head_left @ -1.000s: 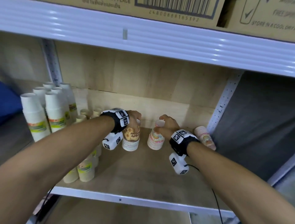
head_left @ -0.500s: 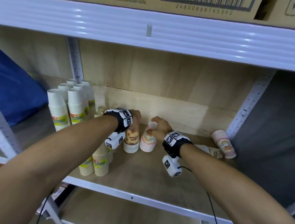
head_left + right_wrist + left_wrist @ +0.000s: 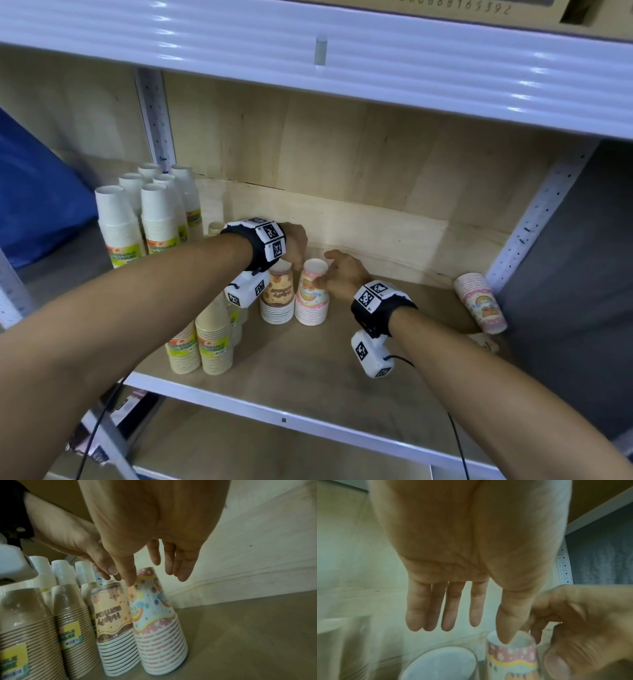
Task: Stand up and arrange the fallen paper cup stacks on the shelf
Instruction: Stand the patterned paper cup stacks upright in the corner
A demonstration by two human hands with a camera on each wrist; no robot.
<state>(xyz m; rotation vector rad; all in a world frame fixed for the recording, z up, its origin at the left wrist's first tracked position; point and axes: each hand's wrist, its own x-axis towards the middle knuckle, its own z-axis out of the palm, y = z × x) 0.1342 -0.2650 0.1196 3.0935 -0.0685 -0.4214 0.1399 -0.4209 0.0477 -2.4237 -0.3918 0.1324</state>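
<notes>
Two printed cup stacks (image 3: 294,296) stand touching mid-shelf (image 3: 308,370) | your left hand (image 3: 295,245) fingers straight, loose above them | your right hand (image 3: 344,275) fingers relaxed, thumb touching pink stack (image 3: 154,615) | third stack (image 3: 479,301) lies fallen at right.

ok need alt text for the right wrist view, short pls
A right hand hovers with fingers straight over a pink patterned cup stack standing upside down on a wooden shelf. Beside it stand an orange cup stack under the left hand, and plain beige stacks.

wood shelf (image 3: 308,363), upright cup stacks (image 3: 215,346) left/centre, fallen stack (image 3: 481,303) right
</notes>
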